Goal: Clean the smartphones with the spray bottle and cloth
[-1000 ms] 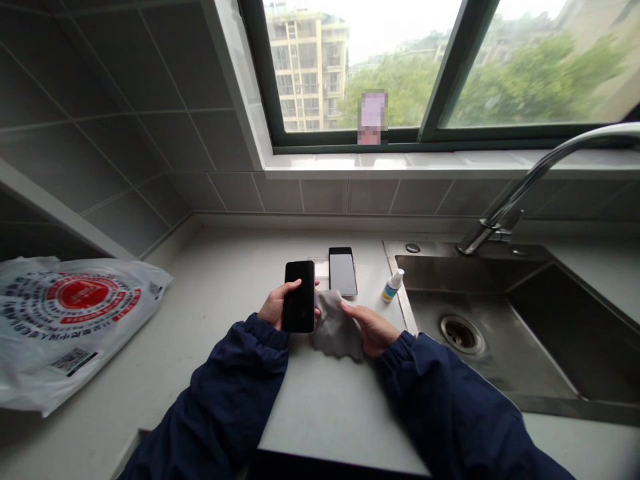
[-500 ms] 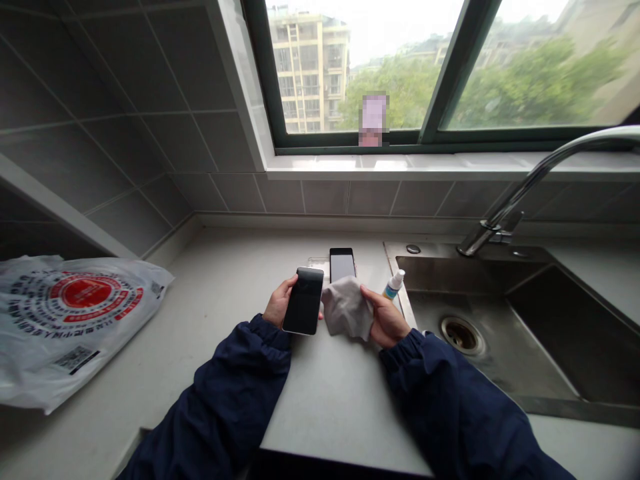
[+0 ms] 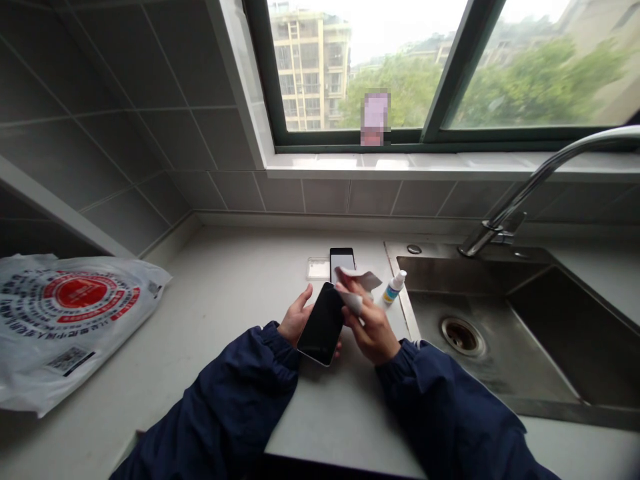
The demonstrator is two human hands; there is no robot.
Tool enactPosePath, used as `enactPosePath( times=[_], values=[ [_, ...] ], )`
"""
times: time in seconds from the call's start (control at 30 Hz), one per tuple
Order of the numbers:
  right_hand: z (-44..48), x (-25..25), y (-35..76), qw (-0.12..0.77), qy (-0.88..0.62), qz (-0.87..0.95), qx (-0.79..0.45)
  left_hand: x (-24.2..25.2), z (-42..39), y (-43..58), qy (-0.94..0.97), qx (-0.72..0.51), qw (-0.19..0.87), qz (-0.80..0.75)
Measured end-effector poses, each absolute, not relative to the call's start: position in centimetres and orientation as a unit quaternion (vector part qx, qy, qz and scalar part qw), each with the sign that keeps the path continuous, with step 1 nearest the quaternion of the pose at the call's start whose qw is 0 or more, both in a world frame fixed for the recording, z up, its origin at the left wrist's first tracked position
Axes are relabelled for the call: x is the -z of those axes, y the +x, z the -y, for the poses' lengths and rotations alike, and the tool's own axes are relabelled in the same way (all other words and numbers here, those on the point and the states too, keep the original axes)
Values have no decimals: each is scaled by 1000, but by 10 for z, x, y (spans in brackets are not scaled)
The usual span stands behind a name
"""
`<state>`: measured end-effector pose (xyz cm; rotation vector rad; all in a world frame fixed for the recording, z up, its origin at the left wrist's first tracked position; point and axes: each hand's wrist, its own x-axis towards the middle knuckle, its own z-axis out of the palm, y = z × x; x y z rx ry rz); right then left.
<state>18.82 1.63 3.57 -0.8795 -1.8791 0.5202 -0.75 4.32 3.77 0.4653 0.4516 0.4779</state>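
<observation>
A black-screened phone (image 3: 321, 327) lies tilted in my left hand (image 3: 299, 316), its thumb along the left edge and fingertips showing at the right edge. My right hand (image 3: 373, 330) pinches a crumpled grey cloth (image 3: 367, 279) close to the phone's upper right edge. Behind them, a second phone (image 3: 342, 257) with a pale screen lies on the counter, partly covered by the cloth. A clear case (image 3: 318, 268) is just left of that phone. The small spray bottle (image 3: 395, 287) with a white cap stands right of the cloth, beside the sink.
A white plastic bag (image 3: 75, 320) with red print rests on the counter (image 3: 225, 287) at the left. The steel sink (image 3: 505, 360) and its curved faucet (image 3: 530, 183) are at the right. A tiled wall and window rise behind.
My left hand has brought the phone nearer, lower and to the right, and turned it clockwise. The cloth, spread out before, is now bunched up in my right hand by the phone's edge.
</observation>
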Motion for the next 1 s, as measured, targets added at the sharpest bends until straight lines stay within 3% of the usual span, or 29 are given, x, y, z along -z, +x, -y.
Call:
enactPosePath(
  times=[0.1, 0.23, 0.43, 0.7, 1.0],
  values=[
    [-13, -33, 181, 343, -307, 877, -142, -37, -42, 0, 182, -301, 909, -223],
    [-11, -36, 178, 268, -297, 911, -104, -38, -45, 3, 138, -330, 911, -207],
    [-8, -44, 183, 259, -272, 918, -131, -36, -43, 4, 121, -353, 899, -229],
    [-9, -36, 181, 344, -302, 882, -110, -33, -43, 4, 125, -354, 903, -208],
    [-9, -30, 172, 276, -383, 880, -58, -17, -44, -1, 168, -304, 922, -172]
  ],
)
